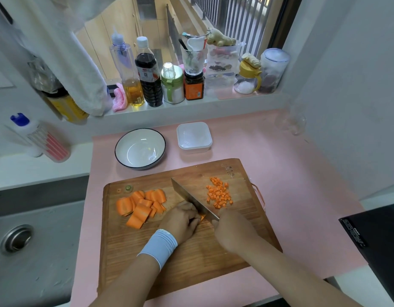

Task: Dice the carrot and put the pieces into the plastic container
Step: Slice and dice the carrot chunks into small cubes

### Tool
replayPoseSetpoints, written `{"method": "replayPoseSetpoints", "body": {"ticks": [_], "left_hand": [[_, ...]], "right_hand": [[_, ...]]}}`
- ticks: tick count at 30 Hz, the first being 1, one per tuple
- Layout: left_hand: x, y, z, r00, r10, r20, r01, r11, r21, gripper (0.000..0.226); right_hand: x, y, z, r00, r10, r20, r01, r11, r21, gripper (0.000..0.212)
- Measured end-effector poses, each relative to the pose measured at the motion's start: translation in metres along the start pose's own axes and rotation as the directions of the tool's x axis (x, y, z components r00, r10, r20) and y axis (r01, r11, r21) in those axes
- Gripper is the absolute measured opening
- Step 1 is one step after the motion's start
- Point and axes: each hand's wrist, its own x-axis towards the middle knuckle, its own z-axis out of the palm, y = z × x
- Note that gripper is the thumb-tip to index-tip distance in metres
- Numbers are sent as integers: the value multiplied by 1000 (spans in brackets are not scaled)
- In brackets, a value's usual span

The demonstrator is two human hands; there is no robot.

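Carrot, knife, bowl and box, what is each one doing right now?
Carrot slabs, cut but not diced, lying on the left of the board.
Carrot cubes, piled on the right of the board.
Carrot piece, held under the left hand at the blade.
Knife, gripped by the right hand, blade down at the carrot piece.
Plastic container, no carrot in it yet.
Bowl, empty.

The wooden cutting board (191, 262) is matt and grained; on it, a knife (191, 198) of smooth shiny metal. Behind it, a glossy ceramic bowl (140, 149) and a translucent plastic container (194, 137).
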Motion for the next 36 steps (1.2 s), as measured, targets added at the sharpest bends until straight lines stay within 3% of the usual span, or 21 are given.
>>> {"method": "replayPoseSetpoints", "body": {"ticks": [5, 11, 16, 29, 36], "left_hand": [[-3, -1, 3, 1000, -30, -10, 30, 999, -16, 17], [-3, 1, 5, 999, -10, -38, 8, 999, -36, 11], [-11, 5, 9, 995, -19, -97, 17, 1000, -26, 25], [-15, 10, 13, 983, -54, -175, 53, 999, -13, 30], [-14, 9, 13, 984, -59, -167, 52, 998, -47, 4]], "right_hand": [[1, -3, 7, 1000, -11, -26, 10, 999, -35, 10], [8, 0, 5, 1000, -7, 1, 7, 1000, 1, 19], [7, 2, 5, 1000, -2, 13, 1, 1000, 22, 19], [-8, -10, 0, 997, -37, -66, 33, 998, -56, 16], [-10, -7, 3, 998, -15, -67, 12, 999, -49, 27]]}}
